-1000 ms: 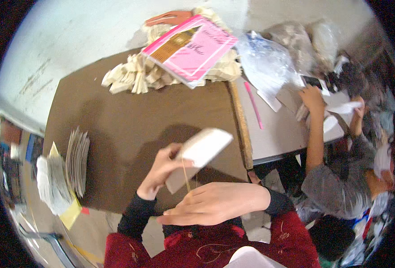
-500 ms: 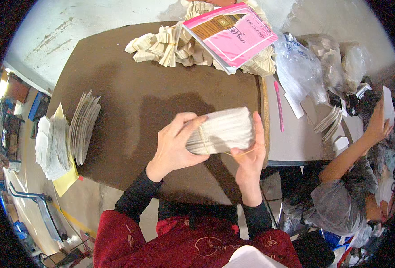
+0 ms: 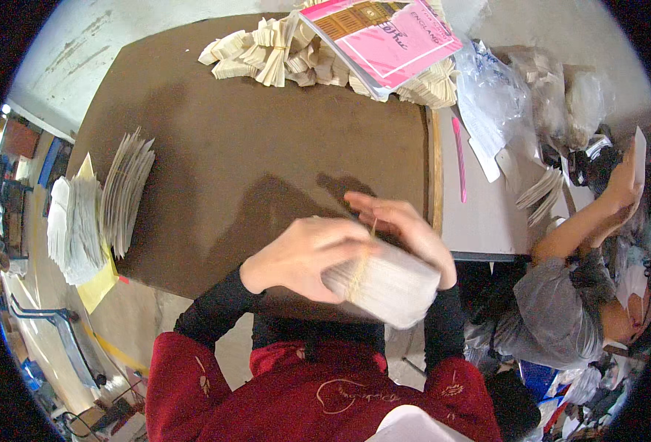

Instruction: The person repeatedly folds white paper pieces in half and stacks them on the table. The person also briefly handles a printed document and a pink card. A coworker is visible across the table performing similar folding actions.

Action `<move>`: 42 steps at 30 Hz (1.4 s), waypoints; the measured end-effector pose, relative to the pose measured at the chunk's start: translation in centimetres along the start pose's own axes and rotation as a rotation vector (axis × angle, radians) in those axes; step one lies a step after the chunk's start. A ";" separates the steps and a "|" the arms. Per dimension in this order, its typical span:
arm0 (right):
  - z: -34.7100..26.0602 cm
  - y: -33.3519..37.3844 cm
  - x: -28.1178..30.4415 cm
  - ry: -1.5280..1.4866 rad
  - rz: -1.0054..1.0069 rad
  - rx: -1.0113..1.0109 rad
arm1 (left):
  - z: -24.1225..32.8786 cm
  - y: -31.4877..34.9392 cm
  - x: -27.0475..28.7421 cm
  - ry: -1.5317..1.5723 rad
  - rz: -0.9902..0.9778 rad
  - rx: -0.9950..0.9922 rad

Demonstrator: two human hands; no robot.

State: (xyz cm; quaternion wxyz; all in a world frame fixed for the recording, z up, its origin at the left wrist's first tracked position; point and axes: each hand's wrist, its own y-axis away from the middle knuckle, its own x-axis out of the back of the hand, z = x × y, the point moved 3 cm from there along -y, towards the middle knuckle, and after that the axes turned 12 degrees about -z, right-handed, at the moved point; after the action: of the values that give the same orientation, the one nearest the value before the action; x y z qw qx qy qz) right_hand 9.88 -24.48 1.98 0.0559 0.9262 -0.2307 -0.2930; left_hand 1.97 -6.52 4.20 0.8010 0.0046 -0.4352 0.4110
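A thick bundle of white paper slips [image 3: 399, 283] is tilted in front of me at the table's near edge, a yellowish rubber band [image 3: 356, 276] around one end. My left hand [image 3: 311, 254] grips that banded end, thumb below and fingers over the top. Behind the bundle, my right hand [image 3: 410, 232] has its fingers reaching left, slightly blurred. A thin strand of rubber band stretches between those fingers and the bundle; the right palm is partly hidden by the slips.
Paper stacks [image 3: 127, 195] stand on the brown table [image 3: 193, 147] at left, beside a yellow sheet [image 3: 97, 287]. Banded bundles [image 3: 266, 55] and a pink notebook [image 3: 388, 44] lie at the back. At right are a pink stick [image 3: 459, 158], plastic bags [image 3: 495, 96] and another person's hand [image 3: 624, 184] holding paper.
The bundle has come nearer to me and tipped down to the right. My right hand has moved from its right end to behind it, drawing the rubber band along. My view has shifted slightly.
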 end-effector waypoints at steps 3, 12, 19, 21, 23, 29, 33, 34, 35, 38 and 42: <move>3.1 1.4 0.0 -0.045 0.108 0.086 | -1.2 0.7 1.9 -0.069 0.229 0.230; 1.5 7.4 -2.0 0.555 0.902 0.405 | -2.3 0.3 1.9 -0.247 0.144 0.481; 1.2 2.1 -3.5 1.646 0.369 0.209 | -2.7 0.8 0.2 -0.141 -0.007 0.451; 2.2 1.6 -3.0 1.551 0.419 0.175 | -4.4 1.9 1.3 0.531 0.518 0.555; 2.8 1.8 -2.8 1.589 0.496 0.259 | -6.2 3.6 3.0 1.068 0.941 0.451; 3.1 5.3 -2.4 1.510 0.776 0.394 | -7.4 6.7 5.4 0.546 1.155 0.492; 2.5 10.4 1.0 1.301 1.267 0.473 | -5.9 6.4 6.5 0.045 0.909 0.611; 2.4 11.5 2.5 1.149 1.336 0.603 | -5.5 6.3 6.7 0.048 0.950 0.579; 2.1 13.0 4.2 1.109 1.439 0.568 | -5.1 6.2 7.0 -0.038 0.971 0.630; 1.5 16.7 8.8 1.111 1.692 0.479 | -4.6 6.2 6.6 0.379 1.189 0.496; 2.1 18.5 12.8 1.495 1.564 0.151 | -3.2 9.0 7.3 0.031 1.097 0.557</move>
State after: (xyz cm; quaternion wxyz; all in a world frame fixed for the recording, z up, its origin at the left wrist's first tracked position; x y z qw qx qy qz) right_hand 10.60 -46.67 -1.99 0.2966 0.4679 -0.6821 0.4774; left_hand 0.28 5.33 4.19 0.4477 -0.0171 -0.2387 0.8615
